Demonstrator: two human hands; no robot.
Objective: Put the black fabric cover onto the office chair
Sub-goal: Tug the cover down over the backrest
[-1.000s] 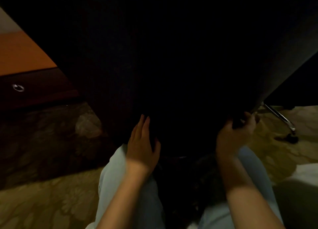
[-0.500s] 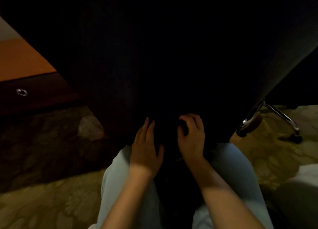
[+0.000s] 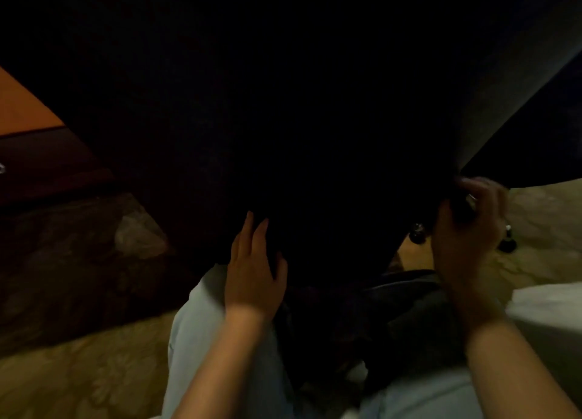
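The black fabric cover is very big and dark. It fills most of the view, from 9 o'clock over 12 o'clock to 3 o'clock. It is wide at the top and gets narrow lower down. Its narrow end points down to 6 o'clock, at the person's lap. Its left edge slants from 10 o'clock down to the middle. Its right edge slants from 2 o'clock down to 3 o'clock. The top runs out of the view, so I cannot tell which way is its long way.

The left hand lies flat on the cover, just below the middle. Its fingers are straight and close together and point up to 12 o'clock. The right hand is at 3 o'clock, at the low end of the right edge. Its fingers are curled and pinch the cover's edge there.

Most of the office chair is hidden under the cover. Only small wheels show, near the right hand.

There is open carpet at 8 o'clock and more at 3 o'clock. Brown wooden furniture stands at 9 o'clock, close to the cover's left edge. Something white sits at 4 o'clock; I cannot tell what it is. The person's light trousers are at 6 o'clock.
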